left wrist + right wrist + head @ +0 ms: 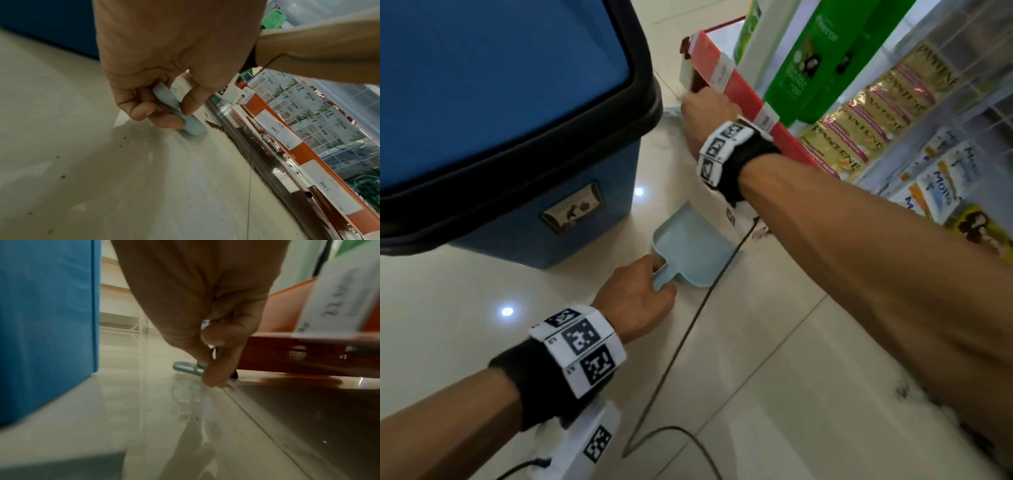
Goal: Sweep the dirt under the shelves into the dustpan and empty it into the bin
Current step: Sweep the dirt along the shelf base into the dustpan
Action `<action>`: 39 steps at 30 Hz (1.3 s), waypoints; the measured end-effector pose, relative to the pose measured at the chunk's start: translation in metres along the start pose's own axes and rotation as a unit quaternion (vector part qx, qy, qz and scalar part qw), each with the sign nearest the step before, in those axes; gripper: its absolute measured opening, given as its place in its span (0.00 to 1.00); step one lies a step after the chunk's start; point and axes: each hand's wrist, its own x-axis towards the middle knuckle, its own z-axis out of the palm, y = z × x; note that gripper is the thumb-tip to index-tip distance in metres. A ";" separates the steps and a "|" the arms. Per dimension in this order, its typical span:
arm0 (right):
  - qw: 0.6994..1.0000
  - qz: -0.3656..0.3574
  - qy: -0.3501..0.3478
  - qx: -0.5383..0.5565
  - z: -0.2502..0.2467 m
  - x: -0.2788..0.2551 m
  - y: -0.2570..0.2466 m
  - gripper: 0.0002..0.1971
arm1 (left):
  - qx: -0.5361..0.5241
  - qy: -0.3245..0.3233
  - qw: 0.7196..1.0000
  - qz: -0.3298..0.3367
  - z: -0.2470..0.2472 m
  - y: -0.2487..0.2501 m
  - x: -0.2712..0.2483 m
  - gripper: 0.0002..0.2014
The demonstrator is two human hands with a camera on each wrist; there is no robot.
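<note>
A light blue dustpan lies flat on the tiled floor beside the shelf base. My left hand grips its short handle between thumb and curled fingers. Farther along the shelf, my right hand is down at the floor and holds a small light blue brush, with most of the brush hidden behind the fingers. A brown line of dirt runs along the foot of the shelf, and loose specks dot the tiles nearby. The blue bin with a black rim stands just left of the dustpan.
The shelf's red-orange front edge with white price tags overhangs the floor on the right, with hanging sachets above it. A thin dark cable trails over the tiles from my right wrist. Bare tile stretches in front of the bin.
</note>
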 end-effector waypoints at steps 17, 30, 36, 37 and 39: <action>0.998 0.050 -0.031 0.028 -0.002 -0.054 0.036 0.16 | 0.034 -0.024 0.999 0.001 0.005 0.011 0.001 0.15; 0.986 0.088 -0.130 0.050 0.008 -0.188 0.091 0.12 | 0.038 -0.028 0.999 0.015 0.004 0.013 -0.009 0.19; 0.997 0.047 -0.029 0.060 0.005 -0.146 0.070 0.14 | 0.035 -0.032 0.998 0.034 0.007 0.016 -0.017 0.21; 0.997 0.037 -0.022 0.059 0.008 -0.137 0.064 0.15 | 0.033 -0.029 0.998 0.035 0.007 0.015 -0.018 0.21; 0.997 0.025 -0.033 0.059 0.015 -0.129 0.059 0.19 | 0.030 -0.023 0.999 0.030 0.006 0.013 -0.019 0.22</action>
